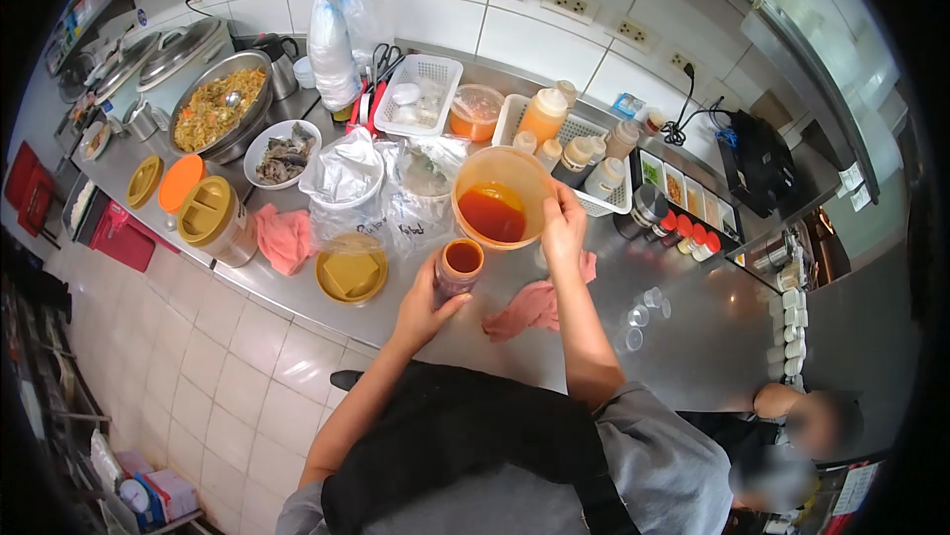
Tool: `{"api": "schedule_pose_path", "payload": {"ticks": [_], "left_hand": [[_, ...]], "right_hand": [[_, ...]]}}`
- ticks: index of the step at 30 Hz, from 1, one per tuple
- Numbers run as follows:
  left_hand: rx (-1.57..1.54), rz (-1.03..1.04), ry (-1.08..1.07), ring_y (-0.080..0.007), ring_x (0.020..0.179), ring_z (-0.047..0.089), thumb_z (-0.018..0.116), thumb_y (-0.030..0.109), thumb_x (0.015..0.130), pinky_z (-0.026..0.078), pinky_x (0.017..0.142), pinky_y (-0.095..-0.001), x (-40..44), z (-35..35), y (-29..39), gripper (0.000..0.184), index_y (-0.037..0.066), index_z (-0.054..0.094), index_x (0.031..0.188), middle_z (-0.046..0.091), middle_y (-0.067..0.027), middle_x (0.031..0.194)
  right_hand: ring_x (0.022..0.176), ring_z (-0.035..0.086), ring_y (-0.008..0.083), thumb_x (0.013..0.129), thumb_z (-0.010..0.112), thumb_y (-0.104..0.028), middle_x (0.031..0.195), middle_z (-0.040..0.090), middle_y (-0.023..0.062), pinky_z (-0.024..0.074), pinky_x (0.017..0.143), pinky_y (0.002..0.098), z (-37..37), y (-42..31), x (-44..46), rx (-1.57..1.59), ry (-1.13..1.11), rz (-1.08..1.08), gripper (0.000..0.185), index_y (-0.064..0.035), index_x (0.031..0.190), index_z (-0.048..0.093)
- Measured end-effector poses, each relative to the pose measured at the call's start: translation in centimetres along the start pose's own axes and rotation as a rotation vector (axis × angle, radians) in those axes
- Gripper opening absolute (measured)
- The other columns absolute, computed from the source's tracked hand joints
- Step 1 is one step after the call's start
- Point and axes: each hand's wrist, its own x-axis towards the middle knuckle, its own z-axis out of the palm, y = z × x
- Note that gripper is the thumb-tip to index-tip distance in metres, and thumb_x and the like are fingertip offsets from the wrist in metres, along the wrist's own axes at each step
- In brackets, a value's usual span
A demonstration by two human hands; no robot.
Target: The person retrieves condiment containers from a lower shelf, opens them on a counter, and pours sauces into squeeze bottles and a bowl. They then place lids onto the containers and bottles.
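Observation:
My left hand [424,305] is wrapped round a small open bottle [457,284], with dark red sauce near its mouth. Gripped at the rim by my right hand [563,226], a large translucent plastic tub [527,177] tilts beside and above the bottle. Orange-red liquid [490,213] has pooled in the tub's lower side. No stream shows between tub and bottle. Below the tub a pink cloth [524,309] lies on the steel counter [594,357]. A yellow lid [351,276] sits to the left of my left hand.
Behind stand a white basket [419,97], a sauce tub [476,111] and several squeeze bottles [543,114]. Leftward are a bowl of noodles [220,104], a yellow-lidded jar [213,218] and another pink cloth [283,238]. Small clear cups [638,315] lie right. Another person [792,436] is at lower right.

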Motion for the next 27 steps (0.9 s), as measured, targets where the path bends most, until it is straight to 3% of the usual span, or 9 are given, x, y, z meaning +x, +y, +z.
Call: {"api": "schedule_pose_path", "payload": {"ticks": [6,9,10,13,14,18,20,24,27], "left_hand": [[-0.055,-0.043,-0.047,-0.0256,0.138,0.045,0.080,0.015,0.085,0.036,0.115,-0.0389,0.0,0.0,0.1,0.087,-0.004,0.027,0.151,0.046,-0.0183,0.147],[-0.001,-0.019,0.040,-0.0289,0.129,0.055,0.083,0.022,0.081,0.044,0.105,-0.0384,-0.2,0.4,-1.2,0.085,-0.001,0.036,0.148,0.055,-0.0190,0.140],[0.002,-0.009,0.058,-0.0285,0.126,0.058,0.085,0.021,0.080,0.046,0.102,-0.0379,-0.4,0.5,-1.0,0.086,-0.002,0.037,0.147,0.056,-0.0190,0.137],[0.003,-0.010,0.081,-0.0285,0.125,0.058,0.085,0.020,0.079,0.046,0.102,-0.0373,-0.5,0.5,-0.7,0.087,-0.003,0.037,0.147,0.056,-0.0198,0.137],[0.004,-0.009,0.085,-0.0287,0.126,0.058,0.086,0.019,0.078,0.047,0.102,-0.0376,-0.4,0.4,-0.6,0.086,-0.003,0.037,0.146,0.055,-0.0199,0.138],[0.024,-0.042,0.068,-0.0288,0.127,0.057,0.086,0.020,0.078,0.046,0.103,-0.0387,-0.2,0.2,0.6,0.085,-0.002,0.038,0.144,0.055,-0.0195,0.138],[0.002,-0.055,0.062,-0.0288,0.127,0.056,0.086,0.021,0.078,0.046,0.103,-0.0391,-0.2,0.1,0.4,0.085,-0.002,0.039,0.144,0.055,-0.0192,0.138],[-0.005,-0.047,0.050,-0.0285,0.128,0.056,0.087,0.024,0.078,0.046,0.103,-0.0389,-0.2,-0.3,0.9,0.084,0.001,0.040,0.144,0.056,-0.0175,0.137],[0.027,-0.077,0.045,-0.0282,0.127,0.056,0.087,0.025,0.078,0.047,0.102,-0.0394,-0.4,-0.5,1.4,0.083,0.001,0.041,0.143,0.056,-0.0167,0.137]], "right_hand": [[0.071,0.063,0.0165,0.091,0.054,-0.016,0.077,0.066,0.0084,0.0517,0.067,0.0316,-0.4,6.2,-0.9,-0.030,-0.133,0.303,0.031,0.0018,0.113,0.070],[0.066,0.063,0.0149,0.095,0.052,-0.021,0.075,0.065,0.0079,0.0525,0.057,0.0297,-0.7,6.4,-2.1,0.060,-0.230,0.500,0.034,0.0007,0.115,0.069],[0.060,0.061,0.0146,0.097,0.055,-0.031,0.073,0.063,0.0073,0.0514,0.049,0.0279,-0.8,7.1,-1.9,0.071,-0.257,0.411,0.039,-0.0004,0.118,0.068],[0.064,0.062,0.0151,0.095,0.061,-0.039,0.079,0.062,0.0085,0.0546,0.054,0.0294,-3.4,6.7,1.3,0.124,-0.512,0.655,0.047,0.0007,0.119,0.067],[0.077,0.067,0.0225,0.091,0.066,-0.047,0.091,0.067,0.0134,0.0579,0.069,0.0368,-4.3,6.5,2.0,0.012,-0.494,0.583,0.055,0.0005,0.119,0.067],[0.097,0.067,0.0345,0.080,0.077,-0.040,0.110,0.066,0.0209,0.0544,0.090,0.0419,-6.3,12.5,3.0,-0.846,-0.643,0.102,0.062,-0.0046,0.129,0.064],[0.107,0.065,0.0389,0.072,0.083,-0.036,0.117,0.065,0.0245,0.0514,0.097,0.0439,-6.4,12.5,1.2,-1.163,-0.816,0.039,0.067,-0.0054,0.129,0.064],[0.114,0.062,0.0366,0.066,0.087,-0.025,0.129,0.061,0.0221,0.0507,0.099,0.0431,-7.3,13.4,2.8,-0.983,-0.675,0.086,0.073,-0.0080,0.133,0.062],[0.119,0.060,0.0328,0.076,0.084,-0.030,0.129,0.064,0.0172,0.0484,0.102,0.0418,-8.0,8.1,6.0,-0.360,-0.433,0.012,0.065,-0.0088,0.132,0.061]]}}
